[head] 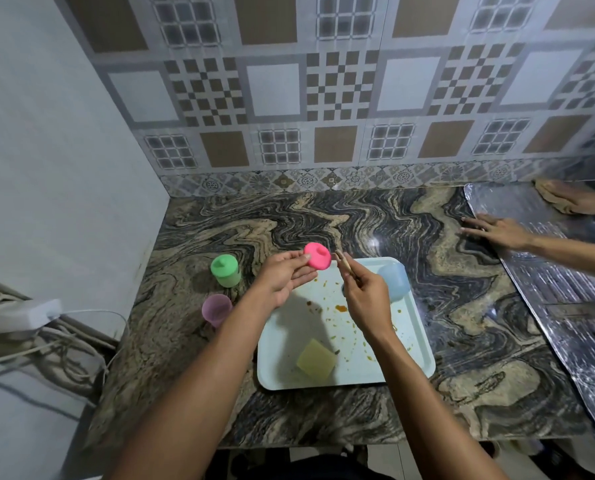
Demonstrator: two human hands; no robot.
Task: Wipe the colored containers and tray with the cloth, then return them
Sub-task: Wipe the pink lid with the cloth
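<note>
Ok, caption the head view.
Left hand holds the pink container by the stained tray; right hand pinches a tan item.

Glossy veined stone countertop (323, 216), smooth matt plastic tray (410, 355), translucent plastic purple cup (216, 309), shiny foil sheet (538, 271)

Left hand (282, 277) holds pink container (317, 256), right hand (368, 301) cloth (344, 264).

the marbled counter (358, 216) bears a pale tray (282, 358), green container (225, 270), purple cup (216, 309) and foil sheet (566, 306).
</note>
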